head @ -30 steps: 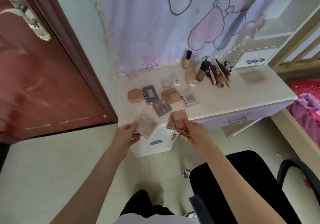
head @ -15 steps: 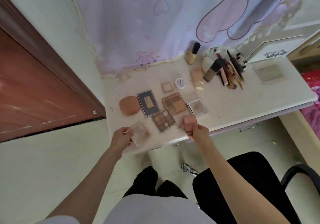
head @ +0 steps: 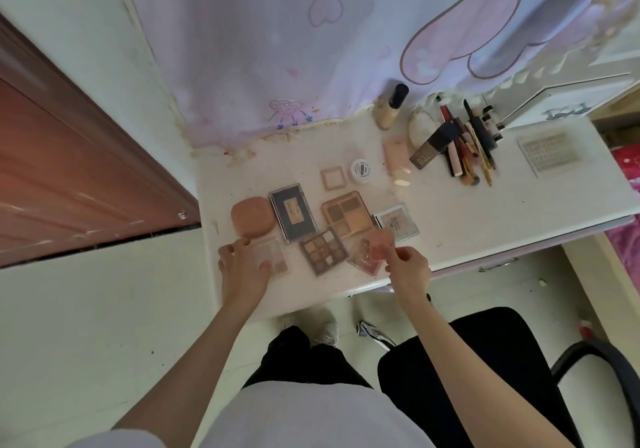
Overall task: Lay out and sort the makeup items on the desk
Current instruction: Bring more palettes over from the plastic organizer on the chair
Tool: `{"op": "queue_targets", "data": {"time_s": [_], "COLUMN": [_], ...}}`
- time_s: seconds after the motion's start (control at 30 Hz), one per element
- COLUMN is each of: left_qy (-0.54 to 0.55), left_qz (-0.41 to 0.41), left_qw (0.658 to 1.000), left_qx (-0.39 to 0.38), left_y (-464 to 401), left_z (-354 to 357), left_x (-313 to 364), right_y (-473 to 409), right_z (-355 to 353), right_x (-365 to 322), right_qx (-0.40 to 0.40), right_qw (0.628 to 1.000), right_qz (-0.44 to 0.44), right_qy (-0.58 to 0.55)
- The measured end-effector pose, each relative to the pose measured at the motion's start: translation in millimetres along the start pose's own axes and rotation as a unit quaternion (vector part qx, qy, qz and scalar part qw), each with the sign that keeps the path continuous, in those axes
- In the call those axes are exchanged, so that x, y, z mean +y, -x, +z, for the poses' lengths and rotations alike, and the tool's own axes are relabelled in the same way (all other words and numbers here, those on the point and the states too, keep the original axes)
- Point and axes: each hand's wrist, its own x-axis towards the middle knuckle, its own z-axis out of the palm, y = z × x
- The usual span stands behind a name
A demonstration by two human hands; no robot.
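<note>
My left hand holds a clear pale palette flat on the white desk, near the front left edge. My right hand pinches a pink blush compact at the desk's front edge. Between them lies a brown eyeshadow palette. Behind it sit a peach compact, a dark rectangular palette, a tan palette and a small clear compact.
Further back are a small square compact, a white jar, a pink tube, a foundation bottle and a pile of brushes and pencils. A black chair stands at lower right, a door at left.
Both hands moved forward from in front of the desk and lowered the pale palette and the pink compact onto its front edge. The camera tilted down closer over the desk.
</note>
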Motion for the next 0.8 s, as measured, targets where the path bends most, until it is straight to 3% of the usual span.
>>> {"op": "queue_targets", "data": {"time_s": [0.17, 0.3, 0.4, 0.53, 0.8], "left_qy": [-0.159, -0.277, -0.305, -0.347, -0.387], "left_qz": [0.152, 0.265, 0.28, 0.294, 0.278], "left_qw": [0.975, 0.923, 0.907, 0.887, 0.87], "left_qx": [0.043, -0.02, -0.073, -0.083, -0.129], "left_y": [-7, -33, -43, -48, -50], "left_z": [-1, 5, 11, 8, -1], "left_x": [19, 29, 26, 22, 27], "right_y": [-14, -33, -43, -55, -49], "right_z": [7, 40, 67, 93, 84], "right_x": [-40, -83, -104, -112, -120], "right_qx": [-0.056, -0.109, -0.127, -0.129, -0.112], "right_qw": [0.996, 0.989, 0.987, 0.987, 0.978], "right_qz": [-0.046, -0.1, -0.096, -0.069, -0.115], "right_qy": [-0.047, 0.007, 0.029, 0.067, 0.134]}}
